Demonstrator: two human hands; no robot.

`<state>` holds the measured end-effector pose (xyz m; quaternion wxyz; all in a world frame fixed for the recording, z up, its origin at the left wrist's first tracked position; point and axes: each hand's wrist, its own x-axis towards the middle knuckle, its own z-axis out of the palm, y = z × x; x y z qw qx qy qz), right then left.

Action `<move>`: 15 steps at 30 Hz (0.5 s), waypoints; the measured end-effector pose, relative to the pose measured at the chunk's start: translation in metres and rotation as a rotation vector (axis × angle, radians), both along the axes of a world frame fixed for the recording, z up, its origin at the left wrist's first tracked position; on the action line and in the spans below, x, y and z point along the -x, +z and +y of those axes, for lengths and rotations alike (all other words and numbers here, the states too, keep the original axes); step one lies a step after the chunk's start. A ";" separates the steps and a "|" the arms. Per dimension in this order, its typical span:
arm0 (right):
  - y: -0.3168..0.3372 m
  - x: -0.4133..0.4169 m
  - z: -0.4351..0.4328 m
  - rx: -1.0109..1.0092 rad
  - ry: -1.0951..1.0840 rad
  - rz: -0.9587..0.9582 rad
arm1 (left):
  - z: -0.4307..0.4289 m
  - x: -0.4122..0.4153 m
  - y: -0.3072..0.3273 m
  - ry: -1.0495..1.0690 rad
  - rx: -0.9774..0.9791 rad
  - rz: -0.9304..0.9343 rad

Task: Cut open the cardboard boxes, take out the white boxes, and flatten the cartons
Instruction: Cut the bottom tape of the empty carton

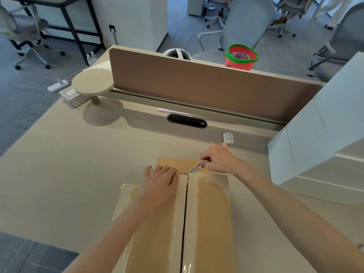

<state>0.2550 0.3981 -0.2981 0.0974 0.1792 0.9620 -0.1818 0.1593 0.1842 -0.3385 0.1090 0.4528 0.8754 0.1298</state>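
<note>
One cardboard box [208,203], left hand [159,186] pressing it, right hand [218,160] gripping one knife [196,168]

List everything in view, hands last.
cardboard box: one, brown, taped, front centre of the desk
knife: one, silver, tip at the far end of the box's seam
desk: one, beige, under the box
divider panel: one, brown, along the desk's far edge
round shelf: one, beige, desk's far left
bucket: one, red with green rim, behind the panel
helmet: one, white, behind the panel
office chairs: several, grey, floor beyond
left hand: rests on the box, left of the seam
right hand: grips the knife
</note>
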 end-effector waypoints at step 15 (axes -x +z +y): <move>-0.001 0.009 -0.004 -0.016 0.032 0.020 | -0.001 0.004 -0.003 0.016 -0.023 0.010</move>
